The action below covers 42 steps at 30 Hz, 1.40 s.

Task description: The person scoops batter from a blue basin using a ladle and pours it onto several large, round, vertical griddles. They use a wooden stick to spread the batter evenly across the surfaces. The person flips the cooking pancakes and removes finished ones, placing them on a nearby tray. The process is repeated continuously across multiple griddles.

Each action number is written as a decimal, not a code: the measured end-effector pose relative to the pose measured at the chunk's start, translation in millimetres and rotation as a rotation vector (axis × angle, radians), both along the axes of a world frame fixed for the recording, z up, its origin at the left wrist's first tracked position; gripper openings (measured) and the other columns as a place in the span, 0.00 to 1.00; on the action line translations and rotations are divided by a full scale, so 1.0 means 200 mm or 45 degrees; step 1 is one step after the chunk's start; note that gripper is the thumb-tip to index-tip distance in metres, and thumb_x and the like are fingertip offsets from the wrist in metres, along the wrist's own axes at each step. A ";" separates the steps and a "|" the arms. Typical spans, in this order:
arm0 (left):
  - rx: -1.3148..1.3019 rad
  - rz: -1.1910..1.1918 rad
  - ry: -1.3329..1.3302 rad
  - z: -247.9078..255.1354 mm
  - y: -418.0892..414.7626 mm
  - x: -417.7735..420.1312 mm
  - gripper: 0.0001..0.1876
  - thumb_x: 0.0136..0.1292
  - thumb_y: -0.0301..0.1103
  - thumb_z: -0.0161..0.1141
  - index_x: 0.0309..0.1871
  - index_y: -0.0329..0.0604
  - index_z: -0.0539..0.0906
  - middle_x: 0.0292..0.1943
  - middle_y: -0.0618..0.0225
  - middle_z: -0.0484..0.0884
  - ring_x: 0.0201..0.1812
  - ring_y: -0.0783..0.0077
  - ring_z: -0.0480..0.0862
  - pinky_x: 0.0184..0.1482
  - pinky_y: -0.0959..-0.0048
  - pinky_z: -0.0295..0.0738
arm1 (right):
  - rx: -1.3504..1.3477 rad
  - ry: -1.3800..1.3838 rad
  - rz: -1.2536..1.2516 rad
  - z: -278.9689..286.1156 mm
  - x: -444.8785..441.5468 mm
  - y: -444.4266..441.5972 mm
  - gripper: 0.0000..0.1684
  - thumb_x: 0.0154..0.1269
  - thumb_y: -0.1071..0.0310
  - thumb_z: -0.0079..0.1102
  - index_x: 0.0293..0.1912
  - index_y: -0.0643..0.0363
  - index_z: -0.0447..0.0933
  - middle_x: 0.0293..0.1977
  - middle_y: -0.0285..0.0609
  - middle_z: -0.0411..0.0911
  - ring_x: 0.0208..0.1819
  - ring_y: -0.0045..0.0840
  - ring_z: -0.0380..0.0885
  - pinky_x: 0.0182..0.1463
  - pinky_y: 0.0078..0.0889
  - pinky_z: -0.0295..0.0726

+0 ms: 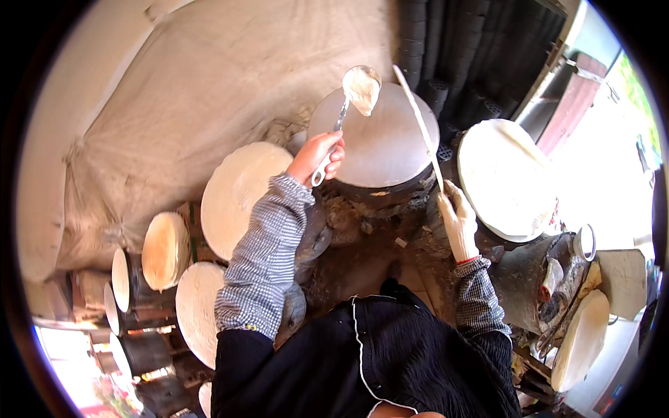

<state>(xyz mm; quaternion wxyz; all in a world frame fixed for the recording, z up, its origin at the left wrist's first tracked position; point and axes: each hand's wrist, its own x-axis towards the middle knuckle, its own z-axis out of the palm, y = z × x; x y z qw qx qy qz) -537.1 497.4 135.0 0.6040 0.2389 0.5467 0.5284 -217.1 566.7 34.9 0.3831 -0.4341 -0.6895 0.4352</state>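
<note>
My left hand [325,155] is closed round the handle of a ladle [362,86], whose bowl carries pale batter that hangs over its rim. The ladle is above a round flat griddle [373,141] that sits on a dark stove. A thin pale wooden stick [418,117] slants across the griddle's right side, with its lower end in my right hand [459,219], which wears a white knitted glove. Whether the stick touches the griddle I cannot tell. To the right of the griddle lies a large round of thin flatbread or dough [504,177].
Dark coal briquettes [439,94] are stacked behind the griddle. On the left stand more round griddles or flatbreads [243,193] and a stack of browned flatbreads [163,251]. A soot-marked metal drum [522,282] is at the right. A cloth sheet [209,78] hangs at the upper left.
</note>
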 end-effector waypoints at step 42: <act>0.080 0.435 1.232 -0.63 0.02 -0.33 0.18 0.62 0.38 0.68 0.43 0.38 0.73 0.29 0.69 0.78 0.30 0.77 0.75 0.36 0.73 0.73 | -0.603 -0.037 -0.077 -0.18 -0.47 0.49 0.23 0.66 0.61 0.62 0.59 0.54 0.78 0.35 0.34 0.83 0.31 0.14 0.78 0.38 0.18 0.77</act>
